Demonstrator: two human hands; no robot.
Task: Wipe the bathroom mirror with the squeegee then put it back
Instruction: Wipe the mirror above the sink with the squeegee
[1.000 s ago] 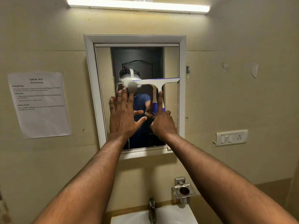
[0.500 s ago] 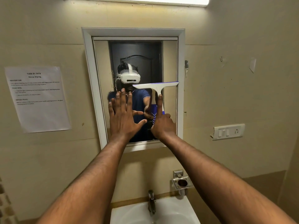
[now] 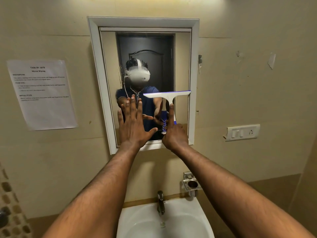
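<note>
Lower on the mirror (image 3: 109, 83) than a second ago, the squeegee (image 3: 167, 95) sits halfway down its right side, my right hand (image 3: 174, 134) clamped round the handle, forefinger extended, left hand (image 3: 133, 124) spread flat on the glass, so this stroke seems half done.

Dim, warm light falls from above onto the beige painted wall (image 3: 240, 100), fading toward the lower corners. Wide-angle distortion bows the white-framed rectangular mirror (image 3: 109, 83); the taped paper notice's (image 3: 42, 93) small print is blurred.
</note>
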